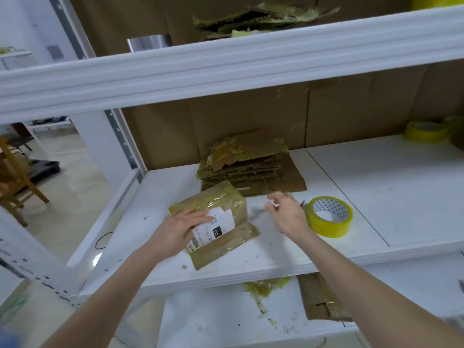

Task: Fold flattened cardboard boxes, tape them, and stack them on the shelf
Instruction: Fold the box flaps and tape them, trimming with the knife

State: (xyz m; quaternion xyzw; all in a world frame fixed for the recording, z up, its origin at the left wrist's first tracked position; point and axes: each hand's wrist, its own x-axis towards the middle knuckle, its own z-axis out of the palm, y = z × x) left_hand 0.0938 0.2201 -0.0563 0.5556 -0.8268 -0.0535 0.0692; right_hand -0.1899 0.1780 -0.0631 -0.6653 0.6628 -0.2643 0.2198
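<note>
A small brown cardboard box (221,212) with yellowish tape and a white shipping label lies on the white middle shelf (351,187). My left hand (180,229) rests flat on its left side, fingers straight over the label. Just right of the box, my right hand (286,214) hovers above the shelf with fingers loosely curled and nothing in it. A roll of yellow tape (329,216) lies flat right beside that hand. Behind the box sits a stack of flattened cardboard boxes (246,164) with old tape on them.
A second yellow tape roll (425,131) sits at the back right of the shelf. Torn cardboard (258,18) lies on the upper shelf, and more cardboard (321,300) and tape scraps on the lower one. A wooden chair (15,177) stands on the floor at left.
</note>
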